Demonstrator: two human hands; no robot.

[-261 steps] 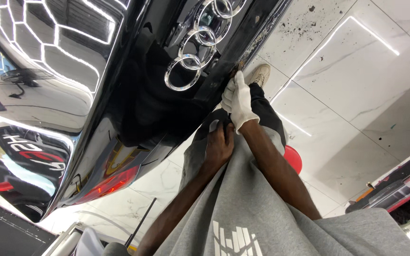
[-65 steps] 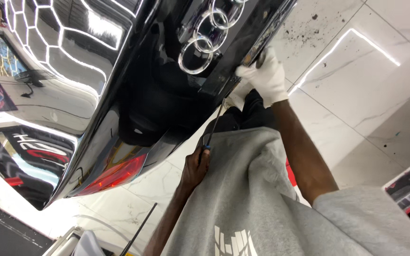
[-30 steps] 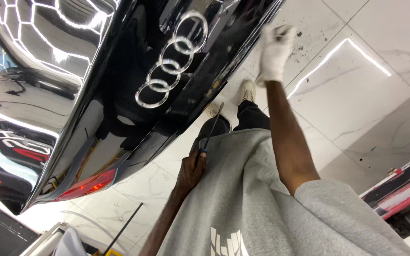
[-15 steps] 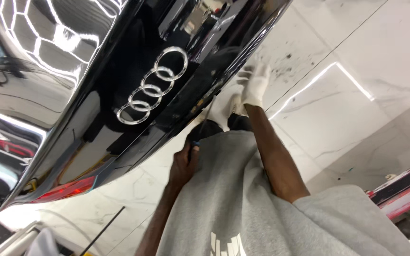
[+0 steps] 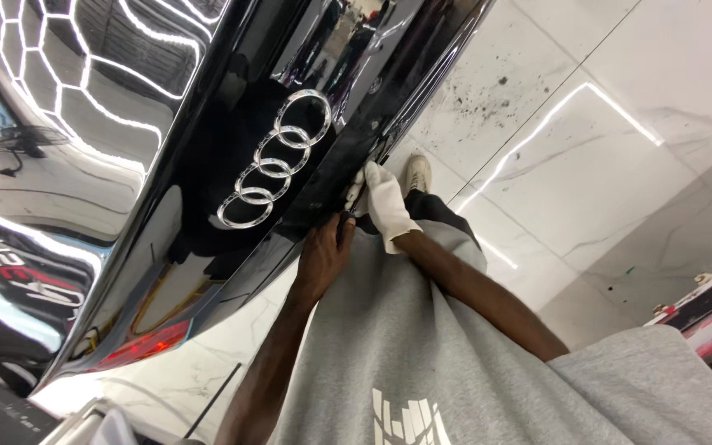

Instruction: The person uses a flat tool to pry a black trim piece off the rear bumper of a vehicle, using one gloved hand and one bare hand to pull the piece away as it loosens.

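Two hands met at the lower edge of the black car body (image 5: pixel 208 206), just beneath the four chrome rings (image 5: pixel 274 161) of its badge. Our right hand (image 5: pixel 385 202), in a white glove, pressed flat against that edge with the fingers close together, as if to steady the spot or feel along the seam. Our left hand (image 5: pixel 323 255) was bare and curled tight right beside it, touching the same edge; it may have gripped a small dark tool, but we could not tell, since the fingers hid whatever lay inside. Both arms reached forward from a grey sweatshirt (image 5: pixel 422 354), which filled the near part of the view because we leaned close over the work. Beyond the hands a pale shoe (image 5: pixel 416 171) stood on the white marble-look floor (image 5: pixel 587 148), planted near the car, probably for balance. The glossy paint mirrored hexagonal ceiling lights (image 5: pixel 67 66), and a red tail lamp (image 5: pixel 138 346) glowed well away from the hands, lower along the body.
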